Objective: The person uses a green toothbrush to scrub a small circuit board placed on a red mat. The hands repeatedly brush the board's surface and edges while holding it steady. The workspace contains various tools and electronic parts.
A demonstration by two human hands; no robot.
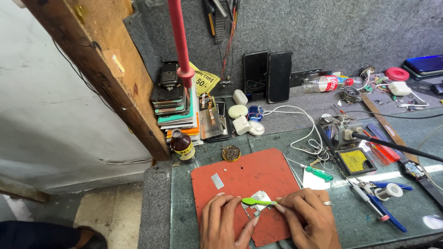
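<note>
Grey table carries a red rubber mat (249, 180); on it both hands, left (226, 223) and right (307, 216), pinch a light green plastic pry tool (258, 202) over a small, fragile metal board (259, 197), best held by its edges.

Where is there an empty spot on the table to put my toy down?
The red mat is bare above the hands, near the brown bottle. The glass is also bare beside the blue pliers. Around the soldering stand and white cable, it is crowded.

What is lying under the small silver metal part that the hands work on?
The silver part lies on a red mat, on the glass-topped bench. Both hands cover the mat's near edge.
</note>
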